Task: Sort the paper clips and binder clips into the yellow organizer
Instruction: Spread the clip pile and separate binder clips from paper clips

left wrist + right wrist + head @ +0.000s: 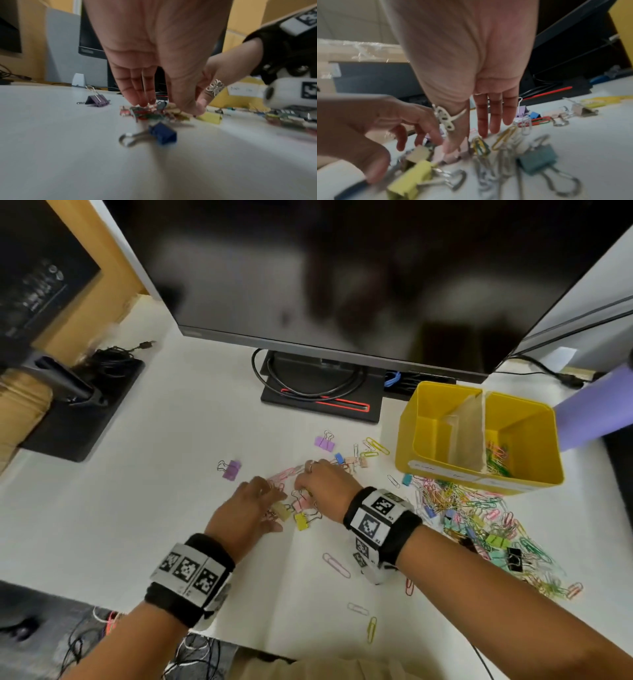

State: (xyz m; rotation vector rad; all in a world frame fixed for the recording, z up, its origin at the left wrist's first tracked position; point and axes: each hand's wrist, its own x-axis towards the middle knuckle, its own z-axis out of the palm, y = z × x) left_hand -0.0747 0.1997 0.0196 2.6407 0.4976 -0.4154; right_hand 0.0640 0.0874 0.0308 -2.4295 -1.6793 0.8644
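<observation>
Two purple binder clips (230,469) lay apart on the white table (171,508), left of and beyond the hands. The left hand (248,508) reached down with straight fingers, their tips touching a small cluster of clips (150,113) and gripping nothing; a blue binder clip (163,134) lay just nearer the wrist. The right hand (325,486), also with fingers straight and holding nothing, touched the same cluster, where a yellow binder clip (301,521) sat between the hands. Toward the right edge sprawled a heap of paper clips (479,518), too many to count. Beyond it stood one yellow organizer (428,463), paper clips in its right compartment.
</observation>
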